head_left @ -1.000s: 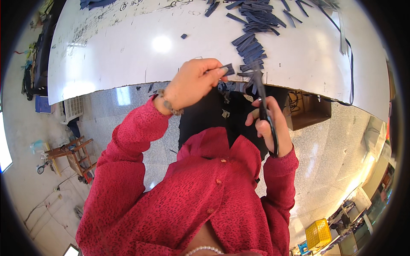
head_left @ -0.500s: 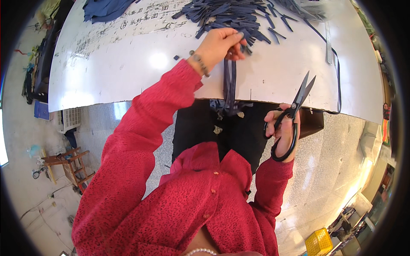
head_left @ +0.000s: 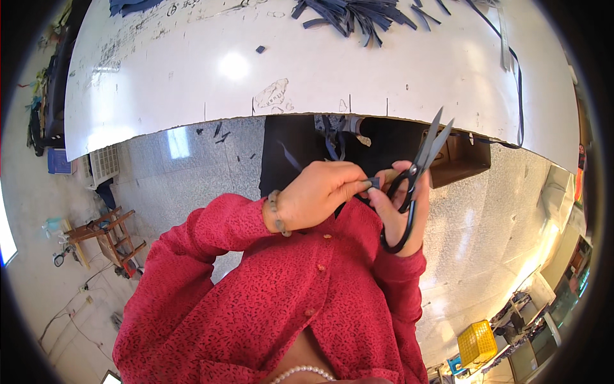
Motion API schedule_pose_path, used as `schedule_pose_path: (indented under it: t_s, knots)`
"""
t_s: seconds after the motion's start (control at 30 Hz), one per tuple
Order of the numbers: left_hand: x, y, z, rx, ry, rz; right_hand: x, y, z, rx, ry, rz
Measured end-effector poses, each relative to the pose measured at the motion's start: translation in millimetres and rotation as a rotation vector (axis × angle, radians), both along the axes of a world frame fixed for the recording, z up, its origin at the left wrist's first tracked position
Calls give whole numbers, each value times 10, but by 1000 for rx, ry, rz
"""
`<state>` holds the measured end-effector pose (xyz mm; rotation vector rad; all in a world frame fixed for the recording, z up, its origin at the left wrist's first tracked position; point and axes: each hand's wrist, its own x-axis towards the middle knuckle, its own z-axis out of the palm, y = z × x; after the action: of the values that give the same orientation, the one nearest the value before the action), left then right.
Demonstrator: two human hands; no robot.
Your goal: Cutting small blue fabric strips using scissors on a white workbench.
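Below the curved edge of a glossy white table (head_left: 192,83), over a polished grey stone floor: one pair of black metal scissors (head_left: 416,173), long pointed blades slightly parted and aimed up toward the tabletop, large loop handles. Right hand (head_left: 400,208) closed through the loops. Left hand (head_left: 320,192), beaded bracelet at the wrist, fingertips (head_left: 364,184) pinched together on a small dark fabric strip (head_left: 375,183), just beside the scissor handles. Further dark blue strips (head_left: 358,13) heaped at the table's far edge.
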<state>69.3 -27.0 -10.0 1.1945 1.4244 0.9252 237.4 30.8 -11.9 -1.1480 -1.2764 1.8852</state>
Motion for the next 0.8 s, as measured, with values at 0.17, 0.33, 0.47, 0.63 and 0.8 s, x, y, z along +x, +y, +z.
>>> schedule_pose_path:
  t_s: [0.17, 0.33, 0.47, 0.63, 0.8]
  knots:
    - [128, -212, -175, -36, 42, -22, 107, -226, -102, -91, -133, -16]
    - [220, -235, -291, 205, 210, -2, 159, -276, -179, -35, -182, -36]
    - [271, -173, -187, 52, 31, 117, 160, -251, -124, -37, -164, -108]
    - [253, -161, -203, -91, -181, 200, 134, -213, -132, -3, -135, -150]
    - [240, -176, -211, -178, -325, 297, 61, -193, -135, 22, -137, -162]
